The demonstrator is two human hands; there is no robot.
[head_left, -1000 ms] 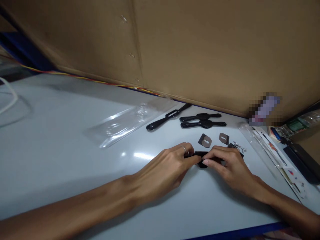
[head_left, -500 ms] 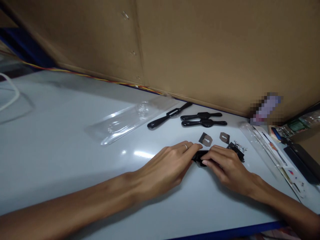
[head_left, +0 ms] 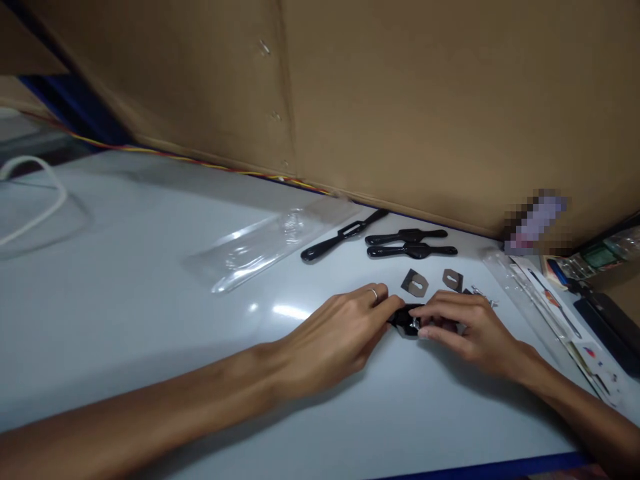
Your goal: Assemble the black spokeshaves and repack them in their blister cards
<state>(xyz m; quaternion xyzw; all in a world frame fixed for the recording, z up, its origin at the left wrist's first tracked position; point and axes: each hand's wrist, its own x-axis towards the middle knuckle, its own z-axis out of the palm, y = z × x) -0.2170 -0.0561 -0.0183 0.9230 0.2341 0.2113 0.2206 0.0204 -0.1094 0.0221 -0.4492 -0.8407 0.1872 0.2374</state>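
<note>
My left hand (head_left: 350, 327), with a ring on one finger, grips a black spokeshave body (head_left: 404, 327) low over the table; its fingers hide one end of it. At the middle of the body, the thumb and fingertips of my right hand (head_left: 467, 327) close around a small silver screw (head_left: 415, 323). Just beyond my hands lie two slotted blades, a nearer one (head_left: 415, 285) and one farther right (head_left: 453, 280). Loose silver screws (head_left: 487, 297) lie behind my right hand, beside a dark part (head_left: 469, 291) mostly hidden by it.
Three black spokeshave bodies lie farther back: one with an open slot (head_left: 345, 240) and two side by side (head_left: 407, 236). A clear plastic sleeve (head_left: 270, 240) is left of them. Printed packaging (head_left: 555, 307) lies right. A cardboard wall (head_left: 400, 107) borders the table's back.
My right fingers have shifted slightly right and lifted apart from the body's middle, so the silver screw now shows. My left hand keeps its hold. The view has shifted slightly.
</note>
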